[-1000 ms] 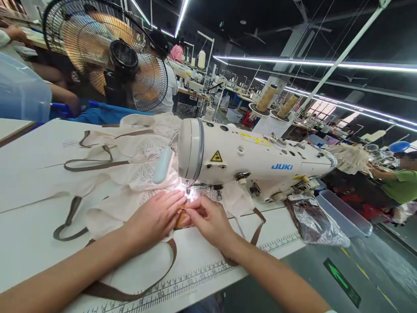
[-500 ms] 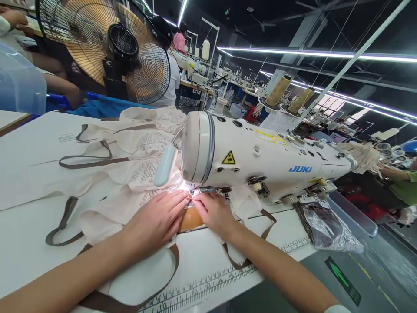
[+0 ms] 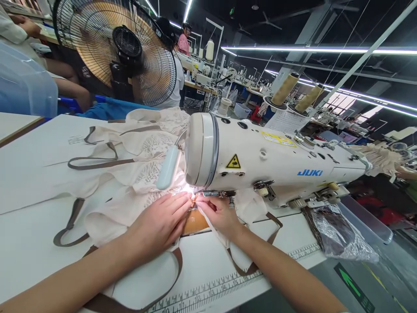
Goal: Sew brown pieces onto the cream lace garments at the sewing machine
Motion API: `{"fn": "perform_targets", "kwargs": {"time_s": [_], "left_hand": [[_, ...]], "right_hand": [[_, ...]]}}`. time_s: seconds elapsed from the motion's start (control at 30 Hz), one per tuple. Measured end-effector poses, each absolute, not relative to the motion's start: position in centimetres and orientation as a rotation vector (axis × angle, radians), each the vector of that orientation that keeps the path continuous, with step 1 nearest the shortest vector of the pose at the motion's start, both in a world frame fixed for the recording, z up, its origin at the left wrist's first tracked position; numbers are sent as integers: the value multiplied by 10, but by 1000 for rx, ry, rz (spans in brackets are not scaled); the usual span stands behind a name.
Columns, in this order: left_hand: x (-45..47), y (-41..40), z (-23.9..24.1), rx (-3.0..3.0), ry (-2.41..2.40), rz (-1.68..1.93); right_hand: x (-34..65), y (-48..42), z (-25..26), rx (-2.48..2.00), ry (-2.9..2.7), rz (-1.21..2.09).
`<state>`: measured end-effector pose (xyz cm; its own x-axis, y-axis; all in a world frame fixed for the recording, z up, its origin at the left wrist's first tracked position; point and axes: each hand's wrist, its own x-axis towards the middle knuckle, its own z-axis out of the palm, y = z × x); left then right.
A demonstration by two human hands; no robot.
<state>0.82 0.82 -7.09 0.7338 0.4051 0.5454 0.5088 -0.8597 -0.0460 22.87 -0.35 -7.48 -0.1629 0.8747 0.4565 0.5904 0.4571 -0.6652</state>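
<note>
Under the lit head of a white sewing machine (image 3: 280,148), my hands meet at a cream lace garment (image 3: 143,178) with brown straps. My left hand (image 3: 163,221) rests on the cloth, fingers together and fingertips beside the needle area; its thumb is mostly hidden. With thumb and forefinger pinched, my right hand (image 3: 218,213) grips the edge of the cream fabric close to the presser foot. A narrow pale strip of cloth hangs below that hand. Between the hands lies an orange-brown plate (image 3: 195,221). Glare hides the needle itself.
Brown straps (image 3: 70,221) loop over the white table (image 3: 29,174). A printed ruler (image 3: 208,295) runs along its front edge. On the right are a clear plastic bag (image 3: 342,230) and a plastic bin (image 3: 368,217). A large fan (image 3: 127,43) stands behind; other people sit beyond.
The whole view has shifted slightly, putting things further right. My right fingers have changed their pinch a little, and more pale cloth shows below them. My left hand stays beside the needle area.
</note>
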Motion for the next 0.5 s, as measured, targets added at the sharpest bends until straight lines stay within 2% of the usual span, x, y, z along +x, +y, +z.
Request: {"fn": "perform_targets", "kwargs": {"time_s": [0.27,0.5], "left_hand": [[10,8,-70,-2757,-763,-837],[11,7,-62,-2766,-777,-890]], "right_hand": [[236,-4,-82,-1633,-2199,-166],[241,-4,-70,-1467,-2357,-451]]}}
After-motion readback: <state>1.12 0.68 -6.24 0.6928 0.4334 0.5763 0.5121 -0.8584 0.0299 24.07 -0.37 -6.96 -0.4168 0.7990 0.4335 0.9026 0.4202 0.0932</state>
